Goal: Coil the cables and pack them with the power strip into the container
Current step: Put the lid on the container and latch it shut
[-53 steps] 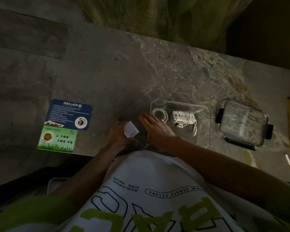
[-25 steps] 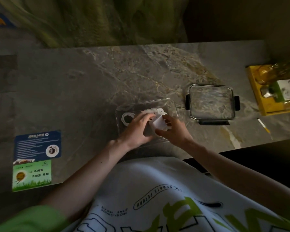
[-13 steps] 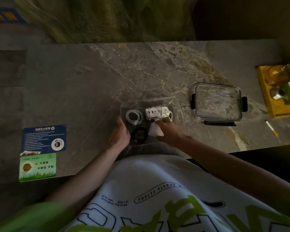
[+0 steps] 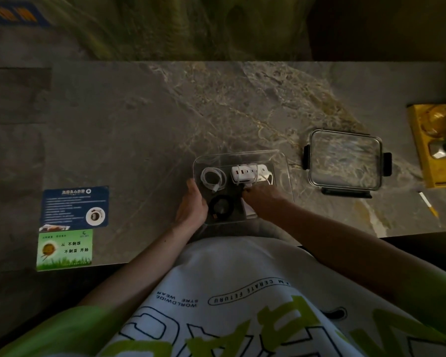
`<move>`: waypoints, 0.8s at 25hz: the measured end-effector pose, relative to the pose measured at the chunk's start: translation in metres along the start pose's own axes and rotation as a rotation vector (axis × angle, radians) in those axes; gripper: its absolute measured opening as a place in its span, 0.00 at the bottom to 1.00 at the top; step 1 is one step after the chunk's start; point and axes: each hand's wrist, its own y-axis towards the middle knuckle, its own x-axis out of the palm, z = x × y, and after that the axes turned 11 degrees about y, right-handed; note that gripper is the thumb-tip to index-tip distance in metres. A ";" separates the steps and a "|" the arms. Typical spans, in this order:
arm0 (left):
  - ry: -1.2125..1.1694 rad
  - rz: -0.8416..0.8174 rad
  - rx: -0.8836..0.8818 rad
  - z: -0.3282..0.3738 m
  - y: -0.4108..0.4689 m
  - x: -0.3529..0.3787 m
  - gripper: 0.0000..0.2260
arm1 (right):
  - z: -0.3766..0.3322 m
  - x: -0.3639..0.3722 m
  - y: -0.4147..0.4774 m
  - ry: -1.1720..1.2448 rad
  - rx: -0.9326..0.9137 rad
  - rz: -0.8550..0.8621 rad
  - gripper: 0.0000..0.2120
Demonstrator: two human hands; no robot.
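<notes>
A clear plastic container sits near the table's front edge. Inside lie a coiled white cable, a white power strip with its cord wrapped around it, and a coiled black cable. My left hand grips the container's left wall, thumb on the rim. My right hand is inside the container at the front right, fingers curled over a white block that it mostly hides.
The container's lid, clear with black clips, lies to the right. A yellow tray with a bottle stands at the far right, with a pen near it. Blue and green cards lie at the left.
My left hand came off the container's contents and settled on its left wall. My right hand lowered the white block into the front right corner; the black cable now shows.
</notes>
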 end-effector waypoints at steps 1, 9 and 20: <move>-0.002 0.001 0.005 -0.001 0.000 0.000 0.20 | 0.000 0.001 0.001 -0.027 -0.013 -0.005 0.13; -0.006 0.000 0.005 -0.002 0.003 -0.002 0.20 | 0.005 0.009 -0.006 0.060 -0.025 0.008 0.17; -0.047 0.016 -0.034 -0.007 0.007 0.006 0.21 | 0.008 -0.003 -0.039 0.249 -0.141 0.179 0.21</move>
